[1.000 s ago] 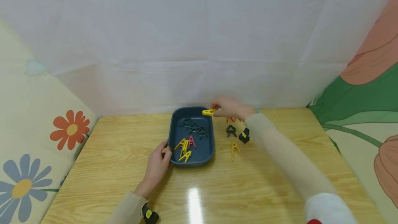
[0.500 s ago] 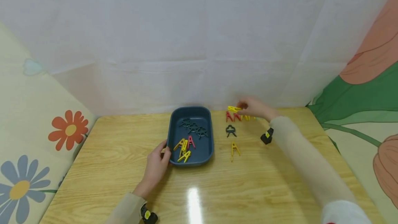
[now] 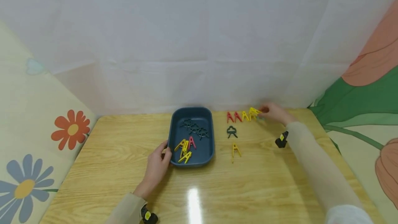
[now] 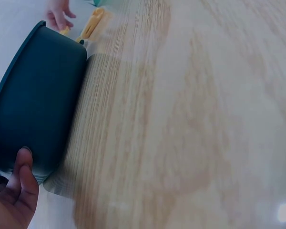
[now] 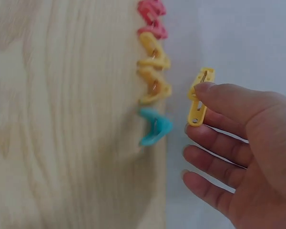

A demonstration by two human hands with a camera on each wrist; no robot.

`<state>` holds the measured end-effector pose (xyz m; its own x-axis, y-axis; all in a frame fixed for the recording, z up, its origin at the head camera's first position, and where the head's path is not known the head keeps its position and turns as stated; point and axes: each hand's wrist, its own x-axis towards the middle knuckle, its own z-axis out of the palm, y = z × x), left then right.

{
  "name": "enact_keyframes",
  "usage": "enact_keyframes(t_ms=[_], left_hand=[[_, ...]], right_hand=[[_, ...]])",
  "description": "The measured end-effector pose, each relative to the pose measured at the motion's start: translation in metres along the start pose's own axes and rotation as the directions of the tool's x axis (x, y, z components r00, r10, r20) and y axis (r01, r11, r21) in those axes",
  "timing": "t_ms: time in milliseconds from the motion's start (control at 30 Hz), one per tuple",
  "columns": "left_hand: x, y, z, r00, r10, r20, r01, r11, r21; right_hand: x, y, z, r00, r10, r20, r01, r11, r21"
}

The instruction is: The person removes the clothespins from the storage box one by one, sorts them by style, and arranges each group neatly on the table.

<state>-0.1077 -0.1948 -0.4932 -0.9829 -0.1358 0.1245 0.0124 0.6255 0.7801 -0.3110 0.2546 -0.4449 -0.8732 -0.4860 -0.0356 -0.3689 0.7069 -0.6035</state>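
Observation:
My left hand holds the lower left corner of a dark blue plastic tray; in the left wrist view its fingertips press on the outer wall. Inside lie several dark green clips, several yellow clothespins and a red clothespin. At the table's far edge, my right hand pinches a yellow clothespin between thumb and forefinger, above a row. That row has two red clothespins, two yellow ones and a teal one, partly behind the hand in the head view.
Right of the tray, a dark green clip lies on the wooden table, with a yellow clothespin nearer to me. A white sheet hangs behind the table. Flower-patterned cloth borders both sides.
My right hand has carried the yellow clothespin rightward from over the tray's far right corner, along the row, uncovering its red and yellow clothespins. The left hand and tray stay put.

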Motion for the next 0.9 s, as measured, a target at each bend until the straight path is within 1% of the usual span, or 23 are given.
enact_keyframes(t_ms=[133, 333, 467, 633, 733, 900], left_hand=[[-0.001, -0.001, 0.001, 1.0, 0.004, -0.008, -0.004, 1.0, -0.002], [-0.002, 0.0, 0.002, 1.0, 0.007, -0.012, -0.007, 1.0, 0.008], [-0.003, 0.002, 0.002, 1.0, -0.004, -0.001, 0.004, 1.0, -0.013], [-0.003, 0.002, 0.003, 1.0, -0.011, -0.001, 0.011, 0.999, -0.038], [-0.003, 0.002, 0.003, 1.0, -0.01, -0.003, 0.01, 0.999, -0.033], [-0.003, 0.002, 0.003, 1.0, -0.016, -0.003, 0.016, 1.0, -0.005]], right_hand=[[-0.006, 0.012, 0.002, 0.997, 0.071, -0.024, -0.071, 0.997, 0.016], [-0.013, 0.028, 0.006, 0.987, 0.13, -0.09, -0.133, 0.991, -0.03], [-0.016, 0.032, 0.01, 0.972, 0.198, -0.124, -0.205, 0.978, -0.04], [-0.02, 0.034, 0.017, 0.948, 0.283, -0.144, -0.289, 0.957, -0.024], [-0.021, 0.035, 0.022, 0.938, 0.306, -0.162, -0.313, 0.95, -0.018], [-0.021, 0.034, 0.027, 0.929, 0.312, -0.198, -0.327, 0.944, -0.047]])
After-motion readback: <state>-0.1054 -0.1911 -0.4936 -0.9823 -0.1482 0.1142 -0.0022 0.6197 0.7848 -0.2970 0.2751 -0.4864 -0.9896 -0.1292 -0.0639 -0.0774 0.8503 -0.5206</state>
